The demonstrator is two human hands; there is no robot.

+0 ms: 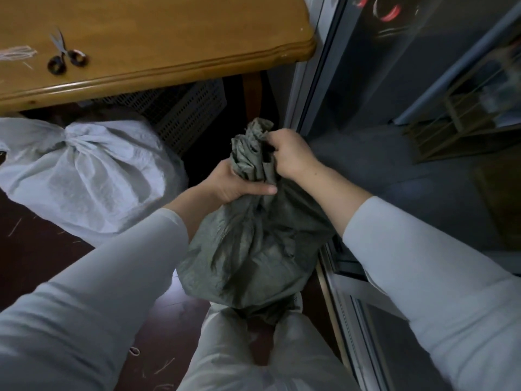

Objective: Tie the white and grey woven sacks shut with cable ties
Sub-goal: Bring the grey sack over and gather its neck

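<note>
The grey sack (253,249) stood just in front of the wooden table (169,32), its gathered neck wrapped by the curled fingers of the left hand (234,183). Nearer the table, the right hand (290,156) pinched the bunched top in its fingers

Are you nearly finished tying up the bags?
Partway. Done: the white sack by the table has its neck cinched, though the tie itself is too small to see. In hand: the left hand grips the bunched neck of the grey sack while the right hand pinches its top. Left: no tie shows on the grey sack yet, so it needs one.
</note>
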